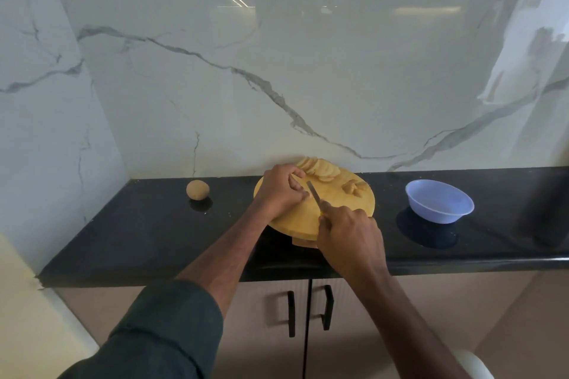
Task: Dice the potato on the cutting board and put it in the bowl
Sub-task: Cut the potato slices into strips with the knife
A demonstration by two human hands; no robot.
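My right hand has a closed grip on the knife; my left hand curls, pinching potato on the round cutting board. Potato slices lie at the board's far edge. The lilac bowl sits right of the board, a whole potato left, on the table.

Bare counter — board to bowl

Knife handle buried in the right hand, potato piece under the left hand unseen, desk cut off at right edge
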